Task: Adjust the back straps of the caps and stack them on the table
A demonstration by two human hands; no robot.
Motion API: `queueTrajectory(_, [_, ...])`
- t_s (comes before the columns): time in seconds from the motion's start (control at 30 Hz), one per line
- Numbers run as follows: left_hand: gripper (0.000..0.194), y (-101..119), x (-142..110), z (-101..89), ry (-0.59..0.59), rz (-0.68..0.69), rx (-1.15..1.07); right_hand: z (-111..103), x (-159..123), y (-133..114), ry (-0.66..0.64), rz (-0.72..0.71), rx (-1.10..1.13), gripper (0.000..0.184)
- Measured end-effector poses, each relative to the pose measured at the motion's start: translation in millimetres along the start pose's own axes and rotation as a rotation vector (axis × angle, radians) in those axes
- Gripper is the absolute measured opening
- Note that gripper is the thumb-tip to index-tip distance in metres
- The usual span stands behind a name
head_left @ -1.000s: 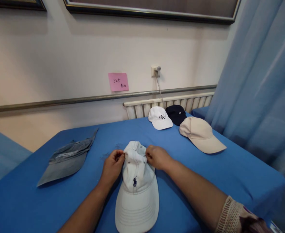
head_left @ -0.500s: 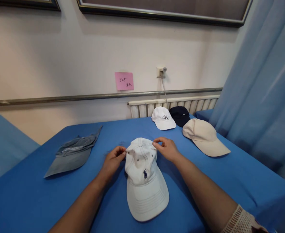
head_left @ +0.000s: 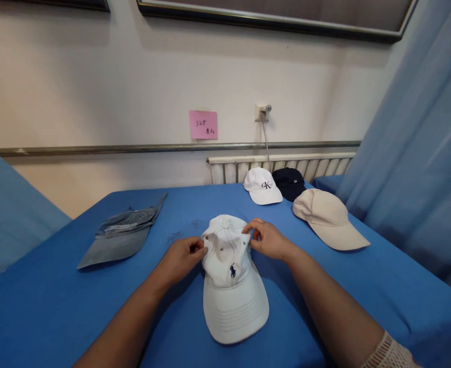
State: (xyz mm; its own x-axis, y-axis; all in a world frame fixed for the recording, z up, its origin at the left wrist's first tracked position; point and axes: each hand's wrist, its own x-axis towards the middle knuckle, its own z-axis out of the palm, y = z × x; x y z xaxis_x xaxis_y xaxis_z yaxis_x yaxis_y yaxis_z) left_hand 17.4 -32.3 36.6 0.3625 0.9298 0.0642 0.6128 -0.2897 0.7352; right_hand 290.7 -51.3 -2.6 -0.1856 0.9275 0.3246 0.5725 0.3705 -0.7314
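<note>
Head camera is showing the left hand [head_left: 183,259] and right hand [head_left: 269,239] pinching fabric between fingertips at opposite sides of the nearest cap [head_left: 229,283], which is lying on the blue table [head_left: 37,317], apparently light, limp-crowned, stiffer-brimmed and best held at those sides.

Soft, even indoor light comes from out of view, with gentle shading on the wall [head_left: 144,92] beneath the picture frame [head_left: 271,25]. Diffuse shadows lie on the bench [head_left: 298,332] beside the forearms, and the right-hand curtain [head_left: 421,153] darkens lower down. The middle cap [head_left: 235,306] looks sharp; wide-angle distortion stretches the edges.
</note>
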Motion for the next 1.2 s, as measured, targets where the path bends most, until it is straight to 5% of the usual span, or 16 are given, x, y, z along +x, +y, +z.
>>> queueTrajectory(0.2, [0.025, -7, 3, -12.6, -0.053, 0.008, -0.486, -1, 1, -2, 0.113, 0.024, 0.044, 0.006])
queueTrajectory(0.33, [0.028, -15, 5, -1.0, -0.088, -0.03, -0.612, -1, 1, -1, 0.145, 0.101, 0.073, 0.007])
queueTrajectory(0.47, [0.036, -19, 9, 14.1, -0.103, -0.043, -0.551, 1, 2, 0, 0.154, 0.111, -0.049, 0.009])
queueTrajectory(0.63, [0.035, -10, 10, 13.6, 0.144, 0.041, -0.285, 1, 3, 0, 0.164, 0.151, -0.048, 0.011])
queueTrajectory(0.8, [0.028, -5, 3, 19.5, 0.097, 0.105, -0.034, 3, 3, 2, 0.158, 0.169, -0.039, 0.011])
queueTrajectory(1.07, [0.029, -9, 11, 14.2, 0.09, 0.019, -0.373, 3, 4, 5, 0.197, 0.201, -0.045, 0.01])
queueTrajectory(1.2, [0.03, -1, 5, 17.2, 0.295, 0.091, -0.102, 6, 4, 6, 0.183, 0.183, -0.042, 0.01])
